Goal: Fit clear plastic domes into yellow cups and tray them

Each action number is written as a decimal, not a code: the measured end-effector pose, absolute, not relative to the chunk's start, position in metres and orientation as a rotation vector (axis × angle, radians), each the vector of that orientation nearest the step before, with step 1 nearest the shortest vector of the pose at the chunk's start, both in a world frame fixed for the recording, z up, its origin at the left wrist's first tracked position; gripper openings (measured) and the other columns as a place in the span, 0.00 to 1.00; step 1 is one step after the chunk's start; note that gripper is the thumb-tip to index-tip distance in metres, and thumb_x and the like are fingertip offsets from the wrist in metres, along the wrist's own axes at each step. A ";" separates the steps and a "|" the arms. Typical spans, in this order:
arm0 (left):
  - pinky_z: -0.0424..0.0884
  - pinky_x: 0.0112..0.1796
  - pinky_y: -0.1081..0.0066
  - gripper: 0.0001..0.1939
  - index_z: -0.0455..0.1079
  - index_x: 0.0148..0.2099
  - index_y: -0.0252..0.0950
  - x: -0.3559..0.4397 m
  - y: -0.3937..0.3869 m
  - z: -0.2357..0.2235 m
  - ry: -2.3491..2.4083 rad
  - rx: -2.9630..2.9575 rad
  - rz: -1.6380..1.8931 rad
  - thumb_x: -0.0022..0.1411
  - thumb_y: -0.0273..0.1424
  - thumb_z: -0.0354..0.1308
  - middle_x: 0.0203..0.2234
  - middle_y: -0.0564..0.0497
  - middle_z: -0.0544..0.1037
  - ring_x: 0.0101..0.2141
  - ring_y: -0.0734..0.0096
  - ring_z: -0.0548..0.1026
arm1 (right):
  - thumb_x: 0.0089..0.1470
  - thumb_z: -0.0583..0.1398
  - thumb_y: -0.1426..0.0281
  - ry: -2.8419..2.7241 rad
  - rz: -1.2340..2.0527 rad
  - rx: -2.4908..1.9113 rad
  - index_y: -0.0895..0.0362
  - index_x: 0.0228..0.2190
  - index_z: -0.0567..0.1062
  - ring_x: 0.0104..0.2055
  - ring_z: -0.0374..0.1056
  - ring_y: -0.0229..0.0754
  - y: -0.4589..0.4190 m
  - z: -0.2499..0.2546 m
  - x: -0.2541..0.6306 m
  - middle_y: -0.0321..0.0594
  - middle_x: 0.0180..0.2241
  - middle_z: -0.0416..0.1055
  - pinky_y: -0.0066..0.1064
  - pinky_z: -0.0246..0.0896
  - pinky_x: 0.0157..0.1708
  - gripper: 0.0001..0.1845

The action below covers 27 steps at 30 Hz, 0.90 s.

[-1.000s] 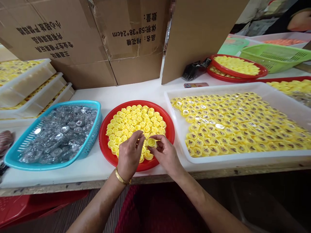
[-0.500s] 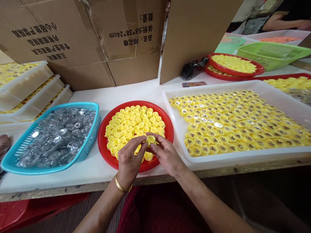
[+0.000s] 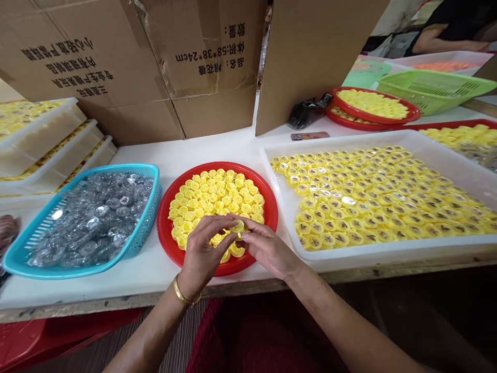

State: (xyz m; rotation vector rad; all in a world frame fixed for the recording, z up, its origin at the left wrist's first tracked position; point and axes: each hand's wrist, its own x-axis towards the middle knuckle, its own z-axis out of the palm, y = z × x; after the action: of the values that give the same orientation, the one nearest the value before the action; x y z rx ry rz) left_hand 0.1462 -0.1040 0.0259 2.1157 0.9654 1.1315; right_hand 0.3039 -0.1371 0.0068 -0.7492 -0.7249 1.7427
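A small round yellow plastic piece [image 3: 238,226] is pinched between the fingertips of both hands, above the front part of a round red tray [image 3: 166,228]. My left hand [image 3: 202,254], with a gold bracelet at the wrist, grips its left side with thumb and forefinger. From the other side my right hand [image 3: 274,251] holds it, thumb below and fingers behind, partly hiding it. Many similar yellow cups [image 3: 202,194] stand close together in the red tray. To the right, a white tray [image 3: 281,223] carries rows of yellow pieces with dark pictures in them [image 3: 349,210].
Left stands a blue basket [image 3: 156,191] of clear, shiny round parts [image 3: 101,223], near stacked white trays [image 3: 83,137]. Cardboard [image 3: 213,103] walls the back. A phone-like object [image 3: 309,135], black item [image 3: 305,114], red plates [image 3: 413,111] and green basket [image 3: 430,85] lie behind; a person's arm [image 3: 435,41] shows beyond.
My left hand has shifted slightly left, its wrist turning outward. The yellow piece has tilted and moved slightly down between the fingertips. The trays and baskets stay in place.
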 end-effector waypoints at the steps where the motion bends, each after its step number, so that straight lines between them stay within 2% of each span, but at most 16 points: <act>1: 0.71 0.41 0.65 0.07 0.73 0.41 0.38 0.146 -0.104 0.026 0.973 2.111 1.132 0.59 0.29 0.60 0.36 0.48 0.78 0.39 0.67 0.74 | 0.51 0.60 0.72 -0.698 1.754 -0.738 0.52 0.49 0.74 0.41 0.66 0.36 -0.137 0.007 0.303 0.39 0.45 0.72 0.28 0.59 0.42 0.21; 5: 0.72 0.37 0.66 0.07 0.73 0.41 0.38 0.146 -0.105 0.025 0.966 2.113 1.082 0.59 0.30 0.61 0.36 0.48 0.77 0.38 0.67 0.73 | 0.49 0.58 0.73 -0.635 1.779 -0.721 0.54 0.46 0.76 0.37 0.64 0.35 -0.134 0.007 0.302 0.39 0.43 0.73 0.27 0.59 0.38 0.21; 9: 0.71 0.39 0.65 0.05 0.73 0.40 0.39 0.145 -0.106 0.028 0.945 2.180 1.071 0.59 0.30 0.60 0.36 0.48 0.77 0.38 0.67 0.73 | 0.46 0.56 0.74 -0.640 1.817 -0.759 0.55 0.45 0.77 0.36 0.65 0.37 -0.132 0.008 0.303 0.39 0.41 0.73 0.28 0.60 0.36 0.22; 13: 0.72 0.37 0.67 0.07 0.72 0.41 0.38 0.147 -0.108 0.029 0.988 2.166 1.041 0.59 0.28 0.60 0.34 0.49 0.76 0.34 0.70 0.73 | 0.44 0.56 0.75 -0.604 1.833 -0.762 0.53 0.47 0.73 0.31 0.65 0.34 -0.132 0.009 0.301 0.37 0.40 0.72 0.26 0.60 0.31 0.26; 16: 0.72 0.35 0.70 0.14 0.71 0.48 0.38 0.148 -0.108 0.027 1.043 2.121 1.047 0.58 0.27 0.60 0.34 0.50 0.74 0.31 0.73 0.72 | 0.46 0.57 0.73 -0.563 1.838 -0.745 0.51 0.44 0.70 0.25 0.64 0.33 -0.134 0.007 0.299 0.34 0.33 0.71 0.24 0.54 0.22 0.21; 19: 0.72 0.35 0.71 0.17 0.71 0.50 0.39 0.148 -0.107 0.023 1.064 2.056 1.077 0.57 0.27 0.61 0.35 0.50 0.73 0.31 0.74 0.73 | 0.48 0.60 0.72 -0.511 1.839 -0.692 0.52 0.39 0.68 0.25 0.65 0.34 -0.136 0.004 0.297 0.33 0.28 0.70 0.23 0.52 0.21 0.13; 22: 0.72 0.35 0.71 0.17 0.72 0.50 0.38 0.148 -0.105 0.022 1.049 2.003 1.071 0.56 0.27 0.62 0.33 0.51 0.73 0.32 0.74 0.72 | 0.48 0.62 0.71 -0.446 1.846 -0.649 0.53 0.39 0.68 0.26 0.65 0.32 -0.138 0.002 0.296 0.33 0.27 0.70 0.22 0.53 0.24 0.14; 27: 0.72 0.35 0.71 0.15 0.72 0.48 0.39 0.142 -0.104 0.027 1.049 1.950 1.046 0.56 0.28 0.62 0.34 0.51 0.72 0.32 0.73 0.73 | 0.49 0.63 0.68 -0.360 1.832 -0.610 0.56 0.38 0.72 0.23 0.62 0.29 -0.138 -0.001 0.297 0.33 0.28 0.69 0.20 0.49 0.19 0.12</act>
State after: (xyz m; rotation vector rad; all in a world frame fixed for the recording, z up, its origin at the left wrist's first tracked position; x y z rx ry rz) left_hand 0.1421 -0.1044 0.0267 1.9500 1.0494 1.0460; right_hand 0.2965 -0.1375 -0.0012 -0.6097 -0.3597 1.8321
